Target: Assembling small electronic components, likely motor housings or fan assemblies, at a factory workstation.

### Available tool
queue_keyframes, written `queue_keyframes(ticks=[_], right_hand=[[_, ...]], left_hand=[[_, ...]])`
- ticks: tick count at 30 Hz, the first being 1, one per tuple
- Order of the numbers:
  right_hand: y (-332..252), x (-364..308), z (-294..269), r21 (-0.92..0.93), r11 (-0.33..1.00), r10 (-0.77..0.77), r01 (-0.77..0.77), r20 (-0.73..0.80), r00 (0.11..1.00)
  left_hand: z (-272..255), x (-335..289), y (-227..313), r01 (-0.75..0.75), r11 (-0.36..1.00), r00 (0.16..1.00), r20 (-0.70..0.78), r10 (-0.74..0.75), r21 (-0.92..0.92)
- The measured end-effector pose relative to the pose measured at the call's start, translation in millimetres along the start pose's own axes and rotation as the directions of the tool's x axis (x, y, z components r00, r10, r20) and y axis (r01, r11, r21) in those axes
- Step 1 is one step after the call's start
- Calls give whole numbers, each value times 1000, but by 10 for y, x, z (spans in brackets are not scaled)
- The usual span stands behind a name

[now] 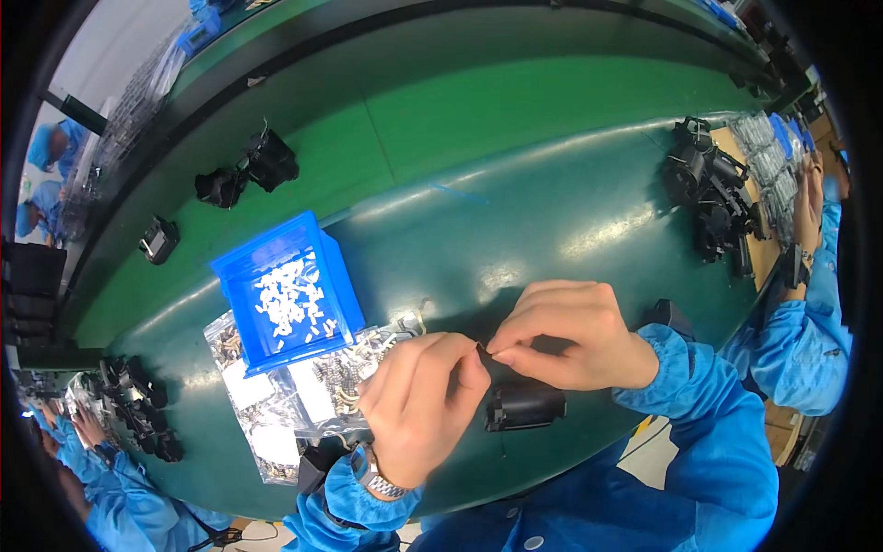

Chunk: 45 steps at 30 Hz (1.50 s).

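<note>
My left hand (418, 391) and my right hand (570, 336) meet fingertip to fingertip above the green table. Each one is closed in a pinch. Something small and dark shows between the fingertips, too tiny to name. Just below my right hand a black cylindrical housing (526, 408) lies on the table. Beside my left hand are clear plastic bags (322, 391) full of small metal parts, with white labels. A blue bin (342, 285) holding many small white pieces rests against these bags, beyond my left hand.
Black housings (269, 158) sit on the green belt across from me. More black parts (708, 189) are heaped at the right, near a co-worker's hand (808, 207). At the left, another person's sleeve (129, 497) shows beside black parts (143, 409).
</note>
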State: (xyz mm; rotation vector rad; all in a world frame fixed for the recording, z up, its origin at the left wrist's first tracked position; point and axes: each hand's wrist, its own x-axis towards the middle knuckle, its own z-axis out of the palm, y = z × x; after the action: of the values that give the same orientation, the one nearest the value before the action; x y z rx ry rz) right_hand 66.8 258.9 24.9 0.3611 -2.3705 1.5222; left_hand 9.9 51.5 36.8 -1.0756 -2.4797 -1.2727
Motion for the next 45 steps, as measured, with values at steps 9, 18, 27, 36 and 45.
queue_keyframes(ticks=[9, 18, 27, 36, 45], right_hand=[[63, -93, -48, 51, 995, 84, -84, 17, 996], [91, -37, -44, -49, 996, -70, 73, 73, 995], [122, -37, 107, -122, 980, -145, 155, 86, 986], [52, -44, 13, 227, 973, -43, 37, 25, 999], [27, 110, -382, 554, 807, 49, -205, 283, 958]], left_hand=[[-669, 280, -344, 20, 890, 986, -155, 57, 455], [-254, 227, 51, -199, 980, 979, 56, 198, 2], [-120, 46, 9, -52, 993, 993, 96, 62, -108], [-98, 58, 24, 90, 976, 985, 160, -58, -199], [-173, 93, -66, 92, 923, 978, 210, -12, -374]])
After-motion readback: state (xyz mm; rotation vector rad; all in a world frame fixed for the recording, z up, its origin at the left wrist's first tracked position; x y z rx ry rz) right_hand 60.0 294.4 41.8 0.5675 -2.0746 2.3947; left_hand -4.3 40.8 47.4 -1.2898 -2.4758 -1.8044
